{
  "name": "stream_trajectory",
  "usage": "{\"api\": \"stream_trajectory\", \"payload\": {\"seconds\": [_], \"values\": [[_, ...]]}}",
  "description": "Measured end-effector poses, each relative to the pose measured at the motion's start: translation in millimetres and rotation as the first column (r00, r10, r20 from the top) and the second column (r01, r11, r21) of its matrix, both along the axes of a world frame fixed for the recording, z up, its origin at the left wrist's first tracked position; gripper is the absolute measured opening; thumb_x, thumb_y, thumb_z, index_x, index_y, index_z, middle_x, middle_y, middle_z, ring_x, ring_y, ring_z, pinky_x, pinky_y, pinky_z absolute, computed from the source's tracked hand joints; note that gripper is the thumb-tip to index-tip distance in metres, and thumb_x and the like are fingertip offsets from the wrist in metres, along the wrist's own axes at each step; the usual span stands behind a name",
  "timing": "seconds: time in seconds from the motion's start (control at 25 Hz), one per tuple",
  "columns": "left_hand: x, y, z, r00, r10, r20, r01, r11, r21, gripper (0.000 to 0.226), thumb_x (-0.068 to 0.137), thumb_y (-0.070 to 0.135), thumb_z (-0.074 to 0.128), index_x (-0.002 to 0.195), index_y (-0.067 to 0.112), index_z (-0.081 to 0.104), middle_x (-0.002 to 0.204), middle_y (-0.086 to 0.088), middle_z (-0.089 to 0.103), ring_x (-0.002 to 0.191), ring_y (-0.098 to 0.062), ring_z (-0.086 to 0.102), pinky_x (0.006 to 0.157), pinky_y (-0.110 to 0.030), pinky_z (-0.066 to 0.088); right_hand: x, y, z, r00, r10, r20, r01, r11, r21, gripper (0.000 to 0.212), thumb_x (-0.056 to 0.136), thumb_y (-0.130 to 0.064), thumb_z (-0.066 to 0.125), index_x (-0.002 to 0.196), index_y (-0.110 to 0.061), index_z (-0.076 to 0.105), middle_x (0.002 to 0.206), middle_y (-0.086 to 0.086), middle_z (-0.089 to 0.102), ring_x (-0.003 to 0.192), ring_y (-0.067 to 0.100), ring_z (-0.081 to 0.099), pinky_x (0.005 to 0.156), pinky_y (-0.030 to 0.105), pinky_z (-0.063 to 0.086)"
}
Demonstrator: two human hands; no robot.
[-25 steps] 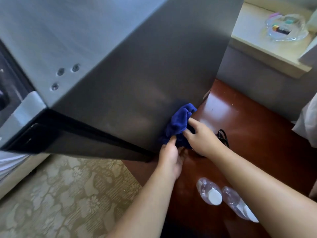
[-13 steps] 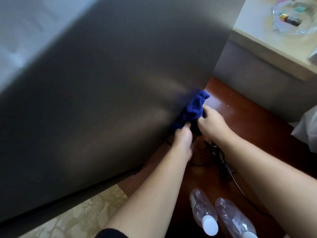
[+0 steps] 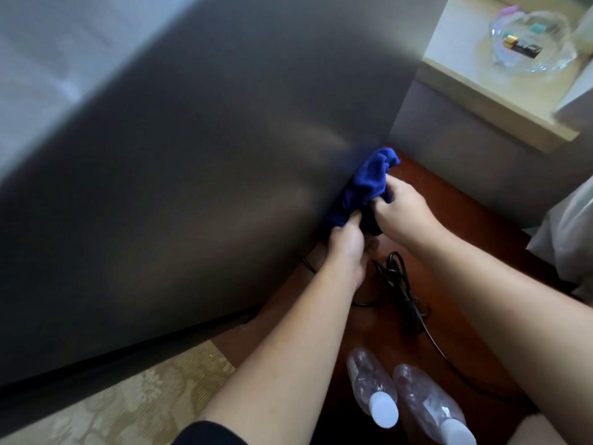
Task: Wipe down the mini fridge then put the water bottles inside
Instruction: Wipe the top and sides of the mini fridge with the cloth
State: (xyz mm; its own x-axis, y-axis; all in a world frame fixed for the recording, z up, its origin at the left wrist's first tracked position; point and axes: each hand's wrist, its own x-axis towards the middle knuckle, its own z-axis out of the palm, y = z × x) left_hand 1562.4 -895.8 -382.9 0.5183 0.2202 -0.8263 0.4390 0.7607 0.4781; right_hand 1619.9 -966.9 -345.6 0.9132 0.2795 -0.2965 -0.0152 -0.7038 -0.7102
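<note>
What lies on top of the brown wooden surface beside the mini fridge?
Two water bottles and a coiled black cable lie on the wooden surface. Where the cable ends cannot be seen: it runs under the person's right arm.

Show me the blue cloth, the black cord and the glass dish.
blue cloth (image 3: 365,183): head view, on its bunched middle fold.
black cord (image 3: 402,289): head view, on the bundled coil on the wooden surface.
glass dish (image 3: 542,68): head view, on its near rim.
</note>
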Motion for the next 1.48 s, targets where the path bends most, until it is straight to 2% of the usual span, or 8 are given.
{"api": "stream_trajectory", "payload": {"seconds": [0.2,0.32,0.44,0.56,0.72,0.92,1.12,1.48], "values": [[-77.3,24.3,-6.0,0.993,0.103,-0.051,-0.102,0.995,0.01,0.037,0.106,0.022,0.053,0.14,0.006,0.059,0.119,-0.016,0.074,0.074,-0.016,0.072,0.056,-0.024,0.055,-62.1,14.4,-8.9,0.983,0.184,0.015,-0.184,0.982,0.031,0.016,0.093,-0.01,0.06,0.104,-0.015,0.07,0.115,0.012,0.074,0.108,0.032,0.067,0.074,0.025,0.037],[-110.1,33.5,-7.3,0.991,0.109,-0.076,-0.11,0.994,-0.012,0.039,0.108,0.024,0.049,0.141,0.006,0.058,0.12,-0.015,0.074,0.078,-0.017,0.071,0.062,-0.028,0.055,-91.3,23.0,-13.7,0.968,0.245,-0.045,-0.244,0.969,0.028,0.022,0.093,-0.012,0.059,0.113,-0.011,0.068,0.118,0.011,0.072,0.113,0.035,0.064,0.082,0.034,0.046],[-106.6,36.2,1.8,0.997,0.062,-0.056,-0.062,0.998,-0.009,0.041,0.108,0.026,0.049,0.143,0.006,0.056,0.135,-0.019,0.068,0.082,-0.018,0.068,0.063,-0.029,0.053,-94.8,25.2,-6.4,0.991,0.128,-0.05,-0.126,0.991,0.038,0.022,0.093,-0.012,0.058,0.115,-0.012,0.064,0.112,0.008,0.071,0.109,0.037,0.063,0.077,0.032,0.04],[-75.4,30.9,26.6,1.0,-0.011,0.026,0.011,1.0,-0.008,0.035,0.108,0.027,0.049,0.136,0.012,0.062,0.108,-0.005,0.075,0.076,-0.011,0.066,0.061,-0.025,0.048,-70.1,20.7,20.1,0.999,-0.037,-0.009,0.038,0.996,0.081,0.039,0.094,-0.011,0.059,0.133,-0.014,0.064,0.129,0.012,0.071,0.123,0.03,0.063,0.099,0.037,0.048],[-29.0,16.5,71.8,0.988,-0.049,0.148,0.058,0.997,-0.058,0.035,0.107,0.028,0.05,0.137,0.013,0.063,0.109,-0.004,0.073,0.086,-0.015,0.065,0.074,-0.027,0.047,-34.7,9.6,66.8,0.974,-0.161,0.157,0.136,0.977,0.162,0.029,0.093,-0.009,0.058,0.119,-0.011,0.069,0.11,0.014,0.073,0.107,0.031,0.065,0.088,0.033,0.045],[-50.4,23.3,114.6,0.957,0.005,0.291,0.047,0.984,-0.171,0.03,0.108,0.027,0.046,0.121,0.014,0.07,0.132,-0.016,0.065,0.104,-0.022,0.059,0.087,-0.032,0.045,-53.3,11.7,102.7,0.95,-0.2,0.239,0.132,0.953,0.273,0.041,0.093,-0.009,0.067,0.134,-0.011,0.068,0.127,0.008,0.065,0.121,0.018,0.061,0.109,0.027,0.043],[-120.7,44.2,144.8,0.951,0.019,0.308,0.03,0.988,-0.152,0.058,0.087,0.035,0.055,0.141,0.013,0.061,0.143,-0.021,0.063,0.142,-0.036,0.05,0.123,-0.049,0.03,-121.6,30.4,127.4,0.933,-0.134,0.335,-0.016,0.911,0.411,0.043,0.089,-0.003,0.069,0.132,-0.012,0.07,0.127,0.006,0.059,0.121,0.012,0.057,0.109,0.016,0.04],[-233.4,80.4,159.8,0.943,0.102,0.317,-0.109,0.994,0.006,0.053,0.084,0.035,0.06,0.132,0.016,0.069,0.125,-0.013,0.072,0.096,-0.019,0.069,0.09,-0.037,0.05,-221.7,56.8,137.6,0.962,0.039,0.27,-0.157,0.888,0.433,0.044,0.097,-0.018,0.066,0.141,-0.024,0.063,0.136,-0.006,0.051,0.123,-0.002,0.048,0.102,-0.004,0.023]]}}
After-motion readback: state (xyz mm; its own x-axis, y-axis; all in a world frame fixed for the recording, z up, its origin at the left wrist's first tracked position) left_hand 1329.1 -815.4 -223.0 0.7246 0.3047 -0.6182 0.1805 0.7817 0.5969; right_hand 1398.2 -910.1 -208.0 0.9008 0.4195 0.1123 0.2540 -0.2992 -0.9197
